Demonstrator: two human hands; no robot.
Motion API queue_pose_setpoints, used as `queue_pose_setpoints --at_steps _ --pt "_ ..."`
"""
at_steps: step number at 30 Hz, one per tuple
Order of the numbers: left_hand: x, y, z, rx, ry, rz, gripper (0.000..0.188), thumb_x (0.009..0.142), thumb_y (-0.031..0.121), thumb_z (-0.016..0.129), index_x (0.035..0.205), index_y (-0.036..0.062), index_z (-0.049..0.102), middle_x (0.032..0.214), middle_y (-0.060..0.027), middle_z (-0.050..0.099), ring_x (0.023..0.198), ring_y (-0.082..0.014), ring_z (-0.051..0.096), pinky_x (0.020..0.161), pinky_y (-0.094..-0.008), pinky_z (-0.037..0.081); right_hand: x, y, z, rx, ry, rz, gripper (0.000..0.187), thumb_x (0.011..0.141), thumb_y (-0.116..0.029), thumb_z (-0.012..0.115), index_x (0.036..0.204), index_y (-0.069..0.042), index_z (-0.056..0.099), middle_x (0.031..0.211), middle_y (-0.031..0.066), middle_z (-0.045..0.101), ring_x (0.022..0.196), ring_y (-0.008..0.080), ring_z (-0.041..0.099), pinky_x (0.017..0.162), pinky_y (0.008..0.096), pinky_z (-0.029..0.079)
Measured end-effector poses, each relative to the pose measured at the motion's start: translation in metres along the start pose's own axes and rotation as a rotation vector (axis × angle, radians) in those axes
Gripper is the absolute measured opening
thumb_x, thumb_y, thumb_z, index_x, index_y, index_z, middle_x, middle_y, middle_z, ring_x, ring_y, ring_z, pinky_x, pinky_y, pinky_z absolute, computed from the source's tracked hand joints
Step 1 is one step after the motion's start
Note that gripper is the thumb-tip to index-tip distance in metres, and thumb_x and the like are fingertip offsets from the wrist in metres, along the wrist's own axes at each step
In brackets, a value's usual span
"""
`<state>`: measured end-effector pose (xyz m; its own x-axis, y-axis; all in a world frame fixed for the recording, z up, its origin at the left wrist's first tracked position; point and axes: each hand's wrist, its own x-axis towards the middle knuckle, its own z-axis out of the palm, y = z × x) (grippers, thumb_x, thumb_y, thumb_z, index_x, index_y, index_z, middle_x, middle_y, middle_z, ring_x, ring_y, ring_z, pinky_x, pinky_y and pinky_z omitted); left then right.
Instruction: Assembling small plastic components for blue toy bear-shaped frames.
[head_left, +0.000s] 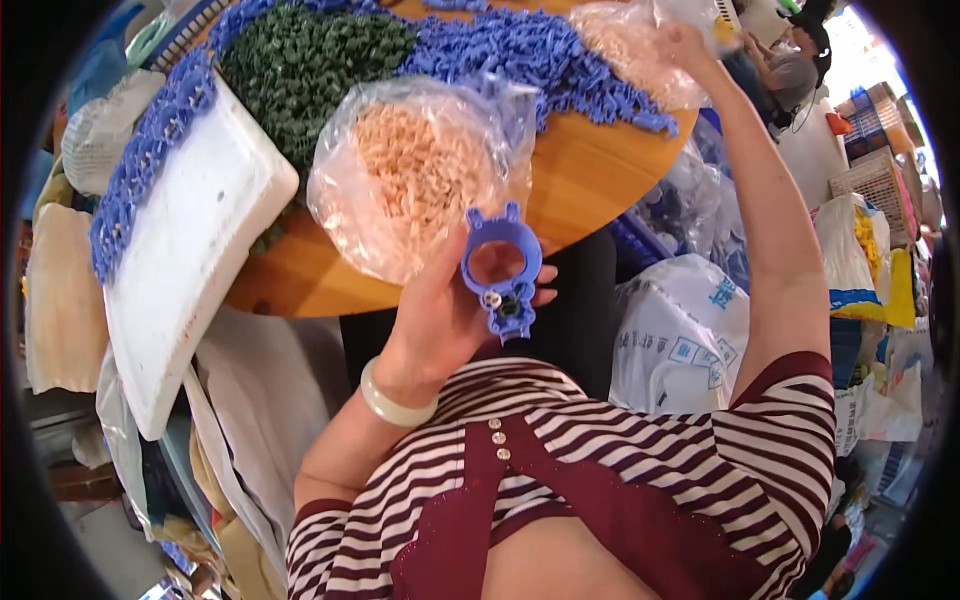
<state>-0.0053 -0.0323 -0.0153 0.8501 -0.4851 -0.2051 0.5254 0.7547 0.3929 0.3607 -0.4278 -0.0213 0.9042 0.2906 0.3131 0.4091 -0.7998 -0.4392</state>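
Observation:
My left hand (435, 315) is closed round a blue plastic part (506, 262). The part has a large open ring on top and a smaller lower section with a small white wheel-like piece and a dark green piece set in it. My right arm stretches to the far right of the table. There my right hand (683, 48) reaches into a clear bag (625, 50) of small pale pieces; its fingers cannot be made out clearly. Just beyond my left hand lies another clear bag (420, 185), filled with small peach-coloured plastic pieces.
On the round wooden table (590, 175) are a heap of dark green pieces (305, 75) and a heap of blue parts (500, 55). A white foam board (190, 230) at the left carries rows of blue parts (150, 160). A white plastic bag (680, 335) stands right of my lap.

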Motion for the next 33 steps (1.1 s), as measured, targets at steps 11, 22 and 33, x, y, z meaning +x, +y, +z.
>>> queue_pose_setpoints --at_steps 11,22,33 --pt "-0.001 -0.008 -0.004 -0.044 -0.054 -0.009 0.058 0.097 0.047 0.032 0.122 -0.0026 0.048 0.114 -0.0184 0.056 0.104 -0.0342 0.056 0.092 -0.0487 0.044 -0.103 -0.135 -0.051 0.601 0.630 0.085 0.022 0.084 -0.013 0.059 0.102 -0.001 0.065 0.074 0.0069 0.063 0.063 0.0114 0.060 0.050 0.0225 0.046" --pt "-0.007 -0.014 -0.003 0.019 -0.073 0.062 0.058 0.096 0.048 0.033 0.118 -0.0028 0.050 0.109 -0.0163 0.058 0.104 -0.0305 0.056 0.091 -0.0445 0.045 -0.249 -0.315 0.033 1.029 -0.078 0.097 0.015 0.087 0.003 0.056 0.100 0.007 0.063 0.093 0.0100 0.062 0.079 0.0174 0.065 0.072 0.0246 0.053" --pt "-0.015 -0.018 -0.011 0.053 -0.029 0.112 0.058 0.097 0.048 0.030 0.122 -0.0010 0.048 0.112 -0.0149 0.058 0.097 -0.0286 0.058 0.084 -0.0433 0.049 -0.262 -0.331 0.052 0.880 -0.042 0.005 0.014 0.086 0.005 0.056 0.097 0.006 0.064 0.092 0.0094 0.060 0.075 0.0160 0.064 0.068 0.0236 0.051"
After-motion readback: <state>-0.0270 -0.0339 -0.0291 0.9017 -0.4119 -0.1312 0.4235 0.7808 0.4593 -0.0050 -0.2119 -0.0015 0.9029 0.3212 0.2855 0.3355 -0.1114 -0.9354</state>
